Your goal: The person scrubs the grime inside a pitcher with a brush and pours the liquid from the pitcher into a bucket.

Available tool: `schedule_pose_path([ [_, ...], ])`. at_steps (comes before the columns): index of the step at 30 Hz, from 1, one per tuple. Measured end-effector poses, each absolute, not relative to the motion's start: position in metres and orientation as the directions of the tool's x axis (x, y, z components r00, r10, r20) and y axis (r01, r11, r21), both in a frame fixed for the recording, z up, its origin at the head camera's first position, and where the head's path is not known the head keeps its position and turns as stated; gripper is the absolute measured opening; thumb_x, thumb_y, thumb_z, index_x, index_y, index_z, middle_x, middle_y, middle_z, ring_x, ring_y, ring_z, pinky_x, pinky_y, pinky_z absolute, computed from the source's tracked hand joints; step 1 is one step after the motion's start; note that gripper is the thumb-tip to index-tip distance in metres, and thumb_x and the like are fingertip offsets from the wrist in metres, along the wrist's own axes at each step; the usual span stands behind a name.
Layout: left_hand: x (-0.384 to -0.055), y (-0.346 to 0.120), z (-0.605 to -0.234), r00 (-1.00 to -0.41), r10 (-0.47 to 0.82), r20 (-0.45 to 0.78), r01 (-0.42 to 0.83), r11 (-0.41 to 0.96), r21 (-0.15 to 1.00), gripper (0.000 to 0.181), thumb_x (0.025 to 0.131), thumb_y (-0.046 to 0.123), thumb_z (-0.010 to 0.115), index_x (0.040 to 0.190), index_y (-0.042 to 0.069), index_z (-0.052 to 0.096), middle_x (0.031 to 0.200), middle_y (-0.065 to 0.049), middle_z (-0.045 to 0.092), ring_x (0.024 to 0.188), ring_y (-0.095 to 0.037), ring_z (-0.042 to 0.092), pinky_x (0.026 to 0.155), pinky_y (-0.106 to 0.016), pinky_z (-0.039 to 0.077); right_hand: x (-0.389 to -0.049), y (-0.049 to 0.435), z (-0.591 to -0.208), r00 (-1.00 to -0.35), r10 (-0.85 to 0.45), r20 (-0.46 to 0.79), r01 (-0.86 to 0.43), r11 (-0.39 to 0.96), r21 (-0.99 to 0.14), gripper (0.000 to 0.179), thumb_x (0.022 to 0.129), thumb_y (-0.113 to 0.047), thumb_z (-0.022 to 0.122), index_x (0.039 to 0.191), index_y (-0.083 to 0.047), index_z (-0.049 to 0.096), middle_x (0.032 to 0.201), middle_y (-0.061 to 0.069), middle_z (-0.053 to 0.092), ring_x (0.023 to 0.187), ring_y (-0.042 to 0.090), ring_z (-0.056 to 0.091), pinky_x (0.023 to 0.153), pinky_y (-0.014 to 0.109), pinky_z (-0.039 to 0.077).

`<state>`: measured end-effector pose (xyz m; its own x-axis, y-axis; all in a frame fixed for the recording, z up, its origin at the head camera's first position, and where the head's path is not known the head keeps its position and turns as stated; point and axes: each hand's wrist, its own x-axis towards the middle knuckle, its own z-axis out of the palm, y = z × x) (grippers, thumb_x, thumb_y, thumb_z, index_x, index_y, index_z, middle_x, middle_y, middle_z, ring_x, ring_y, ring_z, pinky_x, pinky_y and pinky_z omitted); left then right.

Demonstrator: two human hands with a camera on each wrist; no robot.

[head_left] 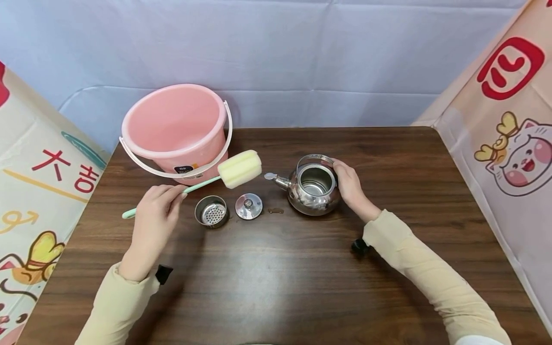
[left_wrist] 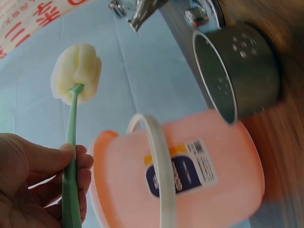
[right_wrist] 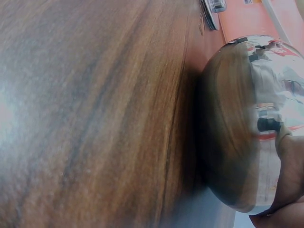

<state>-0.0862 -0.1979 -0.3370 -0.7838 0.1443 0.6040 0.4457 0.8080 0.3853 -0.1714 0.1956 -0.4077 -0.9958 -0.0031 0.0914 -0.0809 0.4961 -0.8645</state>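
My left hand [head_left: 157, 213] pinches the green handle of a sponge bottle brush [head_left: 240, 169], thumb on one side and fingers on the other. Its pale yellow sponge head is raised toward the middle, beside the pink bucket. In the left wrist view the brush [left_wrist: 76, 71] points away from the hand [left_wrist: 42, 178]. At the right, my right hand [head_left: 351, 189] holds the side of a shiny steel kettle [head_left: 312, 203], near its handle. The kettle has no lid on, and its spout faces left. Up close, a thumb and finger lie against the kettle's rounded body [right_wrist: 232, 128].
A pink bucket [head_left: 181, 115] with a white handle stands at the back left of the wooden table [head_left: 267, 287]. In front of it are a perforated steel strainer [head_left: 211, 212] and the kettle lid [head_left: 248, 206]. A small wet spot [head_left: 276, 210] lies beside the lid.
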Motion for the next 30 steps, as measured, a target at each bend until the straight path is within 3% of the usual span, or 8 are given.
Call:
schedule_pose_path([
  [14,-0.066,-0.230,-0.331,-0.792,0.056,0.608,0.351,0.857,0.378,0.013,0.079,-0.008,0.062,0.090,-0.005,0.067,0.078,-0.015,0.063,0.075,-0.030,0.053,0.066,-0.036,0.036,-0.172,0.196,-0.409,-0.995,-0.031,0.097,-0.100,0.440,-0.892,0.044,0.098,-0.018,0.025,0.121,0.000,0.057,0.130,0.015,0.050,0.127,0.024,0.038,0.105,0.035,0.026],
  [21,-0.058,-0.250,-0.329,-0.806,0.043,0.590,0.318,0.873,0.370,0.014,0.079,-0.008,0.062,0.092,-0.007,0.066,0.080,-0.017,0.062,0.077,-0.032,0.052,0.066,-0.036,0.034,-0.172,0.195,-0.408,-0.995,-0.047,0.088,-0.099,0.376,-0.921,0.041,0.098,-0.011,0.024,0.121,0.005,0.054,0.125,0.020,0.053,0.127,0.027,0.038,0.105,0.037,0.026],
  [30,-0.049,-0.274,-0.333,-0.816,0.006,0.578,0.259,0.898,0.356,0.013,0.078,-0.010,0.061,0.091,-0.009,0.064,0.078,-0.020,0.060,0.073,-0.033,0.049,0.064,-0.035,0.030,-0.171,0.194,-0.405,-0.996,-0.009,0.089,-0.082,0.478,-0.875,0.045,0.097,-0.019,0.024,0.118,0.002,0.057,0.128,0.016,0.051,0.125,0.026,0.040,0.104,0.035,0.028],
])
